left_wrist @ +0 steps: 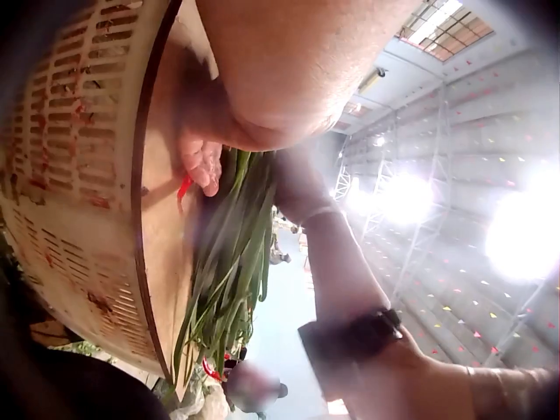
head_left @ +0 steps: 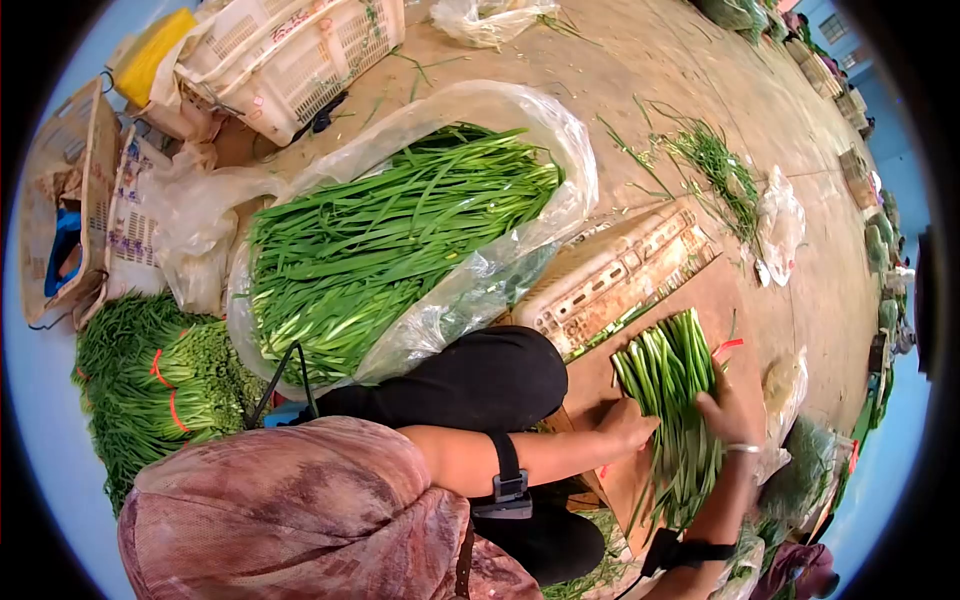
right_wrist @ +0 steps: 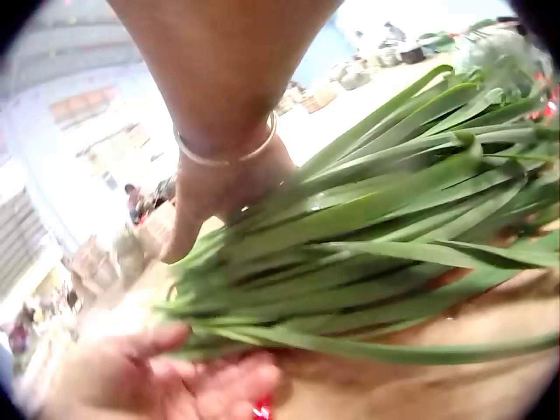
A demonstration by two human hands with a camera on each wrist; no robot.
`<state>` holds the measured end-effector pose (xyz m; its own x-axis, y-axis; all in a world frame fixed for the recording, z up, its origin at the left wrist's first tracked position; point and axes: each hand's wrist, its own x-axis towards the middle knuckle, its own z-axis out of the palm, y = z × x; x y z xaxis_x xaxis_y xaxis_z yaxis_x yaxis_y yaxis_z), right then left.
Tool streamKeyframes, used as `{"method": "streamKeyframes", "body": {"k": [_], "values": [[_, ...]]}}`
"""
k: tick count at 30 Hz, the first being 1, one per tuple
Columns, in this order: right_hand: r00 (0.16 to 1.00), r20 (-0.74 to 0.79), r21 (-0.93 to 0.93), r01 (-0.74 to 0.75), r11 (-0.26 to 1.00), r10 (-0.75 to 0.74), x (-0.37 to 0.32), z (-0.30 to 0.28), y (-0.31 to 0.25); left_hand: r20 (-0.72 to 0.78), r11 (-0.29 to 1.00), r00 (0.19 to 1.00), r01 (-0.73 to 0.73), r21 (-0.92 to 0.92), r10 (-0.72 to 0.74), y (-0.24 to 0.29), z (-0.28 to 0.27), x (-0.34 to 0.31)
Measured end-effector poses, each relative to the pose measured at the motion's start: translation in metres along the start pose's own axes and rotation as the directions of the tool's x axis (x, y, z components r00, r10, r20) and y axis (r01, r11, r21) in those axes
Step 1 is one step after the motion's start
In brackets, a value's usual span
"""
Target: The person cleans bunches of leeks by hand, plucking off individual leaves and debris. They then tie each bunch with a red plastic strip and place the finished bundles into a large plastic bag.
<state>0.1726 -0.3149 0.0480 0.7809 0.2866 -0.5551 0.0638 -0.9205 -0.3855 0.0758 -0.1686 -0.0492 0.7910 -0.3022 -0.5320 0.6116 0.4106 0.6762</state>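
Observation:
A bundle of garlic chives lies on a brown board, pale stem ends pointing away from the person. My left hand is at the bundle's left side, its loosely bent fingers close against the leaves in the right wrist view. Along the opposite side rests my right hand, thumb spread toward the stems; its other fingers are partly hidden behind the bundle in the right wrist view. A red tie shows just beyond the right fingertips. Another red strip hangs by the left fingers.
A large clear plastic bag holding many loose chives lies to the left. Bundles tied in red are stacked at the far left, near white crates. A dirty plastic crate lies beyond the board; scraps litter the floor.

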Motion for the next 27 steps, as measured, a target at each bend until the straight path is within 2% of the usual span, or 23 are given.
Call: {"method": "streamKeyframes", "body": {"k": [1, 2, 3, 4, 6, 7, 9, 10, 11, 12, 13, 14, 15, 16, 17, 18, 19, 20, 21, 23, 25, 26, 27], "values": [[0.987, -0.132, -0.103, -0.110, 0.989, 0.096, -0.005, 0.014, -0.005, -0.001, 1.000, 1.000, -0.003, -0.003, 0.003, 0.002, -0.001, 0.000], [0.968, -0.252, -0.221, -0.043, 0.974, -0.015, -0.003, 0.039, 0.019, -0.026, 0.998, 1.000, 0.009, 0.061, -0.007, 0.004, -0.001, 0.000], [0.941, -0.330, -0.214, 0.002, 0.977, -0.074, -0.002, 0.045, 0.027, -0.049, 0.992, 0.999, 0.024, 0.125, -0.018, 0.005, -0.001, -0.002], [0.936, -0.340, -0.172, 0.028, 0.985, -0.086, -0.004, 0.043, 0.026, -0.043, 0.992, 0.999, 0.021, 0.122, -0.016, 0.010, -0.002, -0.005], [0.911, -0.389, -0.094, 0.106, 0.990, -0.134, -0.001, 0.036, 0.025, 0.089, 0.947, 0.977, 0.160, 0.278, -0.192, 0.022, -0.009, -0.011], [0.890, -0.424, -0.059, 0.156, 0.986, -0.166, 0.002, 0.035, 0.029, 0.091, 0.947, 0.978, 0.155, 0.280, -0.187, 0.025, -0.012, -0.018], [0.877, -0.462, -0.174, 0.055, 0.983, -0.131, 0.006, 0.030, 0.035, 0.302, 0.897, 0.933, 0.047, 0.439, -0.196, 0.033, -0.022, -0.038], [0.867, -0.493, -0.197, -0.024, 0.980, -0.078, 0.002, 0.026, 0.023, 0.468, 0.764, 0.883, -0.279, 0.581, -0.034, 0.077, -0.039, -0.069], [0.850, -0.526, -0.216, -0.105, 0.971, -0.025, -0.003, 0.022, 0.011, 0.585, 0.761, 0.810, -0.401, 0.510, 0.035, 0.104, -0.057, -0.083], [0.848, -0.529, -0.220, -0.108, 0.969, -0.026, -0.005, 0.022, 0.009, 0.690, 0.749, 0.717, -0.511, 0.422, 0.101, 0.130, -0.075, -0.092], [0.799, -0.602, -0.175, -0.118, 0.977, -0.011, -0.008, 0.023, 0.009, 0.751, 0.717, 0.660, -0.527, 0.456, 0.007, 0.168, -0.097, -0.097], [0.744, -0.668, -0.129, -0.125, 0.984, 0.007, -0.010, 0.023, 0.008, 0.545, 0.783, 0.835, -0.386, 0.487, 0.073, 0.196, -0.119, -0.109], [0.741, -0.671, -0.132, -0.134, 0.982, 0.010, -0.015, 0.024, -0.002, 0.496, 0.794, 0.829, -0.474, 0.380, 0.258, 0.212, -0.147, -0.093], [0.724, -0.687, -0.047, -0.119, 0.992, 0.055, -0.023, 0.028, -0.018, 0.304, 0.676, 0.881, -0.474, 0.565, 0.364, 0.236, -0.172, -0.079], [0.708, -0.699, 0.038, -0.106, 0.994, 0.102, -0.029, 0.029, -0.027, 0.209, 0.603, 0.860, -0.481, 0.636, 0.466, 0.256, -0.199, -0.062], [0.673, -0.739, 0.005, -0.019, 1.000, 0.016, -0.028, 0.038, -0.010, 0.117, 0.526, 0.840, -0.434, 0.732, 0.531, 0.266, -0.224, -0.039], [0.697, -0.717, -0.043, -0.018, 0.999, -0.018, -0.033, 0.043, -0.022, 0.089, 0.358, 0.797, -0.365, 0.859, 0.598, 0.272, -0.247, -0.018], [0.708, -0.706, 0.042, 0.032, 0.999, 0.007, -0.033, 0.054, -0.013, 0.048, 0.287, 0.848, -0.231, 0.930, 0.527, 0.272, -0.268, 0.007], [0.719, -0.695, 0.128, 0.084, 0.988, 0.029, -0.032, 0.066, -0.006, 0.057, 0.290, 0.849, -0.241, 0.926, 0.526, 0.259, -0.279, 0.024], [0.763, -0.628, 0.311, 0.064, 0.948, 0.155, -0.037, 0.079, -0.038, -0.118, -0.024, 0.872, 0.147, 0.989, 0.476, 0.244, -0.290, 0.045], [0.769, -0.637, 0.067, -0.011, 0.998, 0.051, -0.040, 0.085, -0.060, -0.186, -0.182, 0.898, 0.276, 0.944, 0.399, 0.228, -0.279, 0.049], [0.772, -0.636, -0.059, -0.015, 0.998, -0.026, -0.041, 0.084, -0.068, -0.181, -0.242, 0.918, 0.276, 0.930, 0.352, 0.224, -0.273, 0.051], [0.776, -0.631, -0.060, -0.026, 0.998, -0.018, -0.042, 0.083, -0.079, -0.183, -0.267, 0.923, 0.280, 0.922, 0.337, 0.218, -0.267, 0.054]]}}
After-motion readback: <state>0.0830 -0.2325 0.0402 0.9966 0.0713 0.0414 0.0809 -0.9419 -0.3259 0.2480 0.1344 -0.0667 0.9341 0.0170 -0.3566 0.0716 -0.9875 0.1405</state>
